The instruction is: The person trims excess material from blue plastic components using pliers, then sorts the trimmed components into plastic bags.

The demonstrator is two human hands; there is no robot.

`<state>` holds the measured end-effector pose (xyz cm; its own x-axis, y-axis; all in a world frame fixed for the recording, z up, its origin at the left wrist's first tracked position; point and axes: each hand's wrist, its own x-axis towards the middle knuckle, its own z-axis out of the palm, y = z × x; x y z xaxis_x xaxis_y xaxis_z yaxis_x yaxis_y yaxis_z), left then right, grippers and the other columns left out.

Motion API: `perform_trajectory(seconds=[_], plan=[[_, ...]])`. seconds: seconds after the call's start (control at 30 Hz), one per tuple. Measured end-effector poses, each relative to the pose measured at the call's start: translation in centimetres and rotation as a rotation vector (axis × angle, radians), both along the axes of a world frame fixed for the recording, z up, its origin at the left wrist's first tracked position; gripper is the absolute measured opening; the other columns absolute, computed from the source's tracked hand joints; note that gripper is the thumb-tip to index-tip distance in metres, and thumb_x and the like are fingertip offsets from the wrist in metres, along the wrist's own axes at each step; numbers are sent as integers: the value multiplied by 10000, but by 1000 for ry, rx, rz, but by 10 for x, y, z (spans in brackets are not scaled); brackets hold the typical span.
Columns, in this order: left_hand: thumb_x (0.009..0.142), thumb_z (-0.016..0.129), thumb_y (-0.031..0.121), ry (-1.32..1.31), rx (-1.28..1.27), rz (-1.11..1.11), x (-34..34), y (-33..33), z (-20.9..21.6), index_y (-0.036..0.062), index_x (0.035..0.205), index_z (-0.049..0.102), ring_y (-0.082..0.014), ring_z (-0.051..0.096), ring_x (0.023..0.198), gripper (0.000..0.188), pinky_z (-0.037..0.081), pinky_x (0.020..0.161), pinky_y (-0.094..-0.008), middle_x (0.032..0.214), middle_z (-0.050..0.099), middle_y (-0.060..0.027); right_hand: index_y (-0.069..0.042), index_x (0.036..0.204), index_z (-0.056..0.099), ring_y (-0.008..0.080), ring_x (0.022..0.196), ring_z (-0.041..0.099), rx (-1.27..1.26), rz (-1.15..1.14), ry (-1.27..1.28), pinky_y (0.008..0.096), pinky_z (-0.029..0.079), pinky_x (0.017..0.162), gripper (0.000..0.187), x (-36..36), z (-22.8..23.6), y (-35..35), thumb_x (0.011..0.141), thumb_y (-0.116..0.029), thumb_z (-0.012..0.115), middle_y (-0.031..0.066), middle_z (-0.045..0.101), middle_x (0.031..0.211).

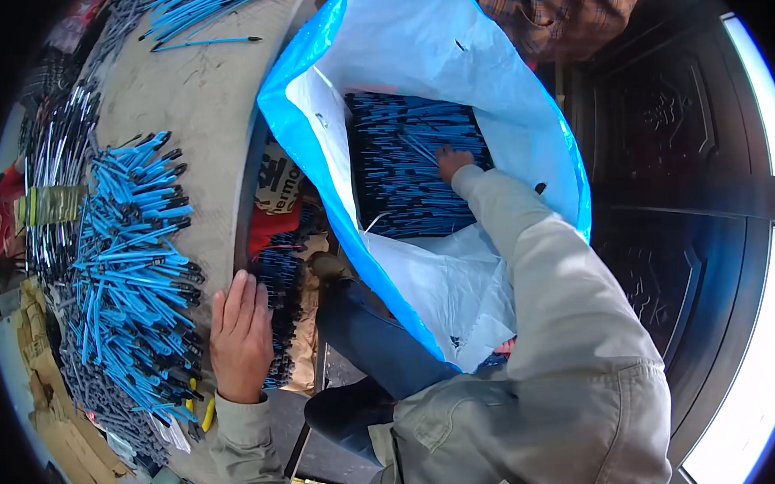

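Observation:
My right hand (453,162) reaches down into a large bag, blue outside and white inside (412,43). Its fingers are curled against the mass of slim blue pen-like sticks with black ends (402,189) lying in rows at the bottom. A few slanted sticks lie by the fingertips; whether one is held is hidden. On the table's edge rests my left hand (242,337), fingers stretched out and lying flat, holding nothing. A big loose heap of the same blue sticks (135,273) lies on the table (199,155) to its left.
More blue sticks (209,10) lie at the table's far end. Dark sticks in a banded bundle (53,207) and grey parts (116,405) lie beyond the heap. Yellow-handled pliers (207,414) lie near the table edge. A person in a plaid garment (559,9) is behind the bag; a dark panelled door (652,114) stands right.

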<state>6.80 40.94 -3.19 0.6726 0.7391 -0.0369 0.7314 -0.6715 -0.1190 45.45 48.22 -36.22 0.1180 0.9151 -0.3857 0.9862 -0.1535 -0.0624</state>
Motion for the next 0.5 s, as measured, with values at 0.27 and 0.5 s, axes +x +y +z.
perform_trajectory(seconds=[0.27,0.5], plan=[[835,559,92,23,-20,3,-1,-2,-5,-6,1127,555,-276,408,1249,308,272,1041,-457,1220,535,-126,-73,1081,497,336,840,616,44,470,102,468,477,674,303,-14,35,-37,786,-111,552,143,556,1069],[799,576,89,-15,-15,-12,9,-1,3,-18,1094,568,-255,415,1243,315,286,1038,-436,1197,545,-127,-57,906,542,293,742,617,132,292,494,384,478,646,194,-4,181,-2,732,-117,605,115,615,777]])
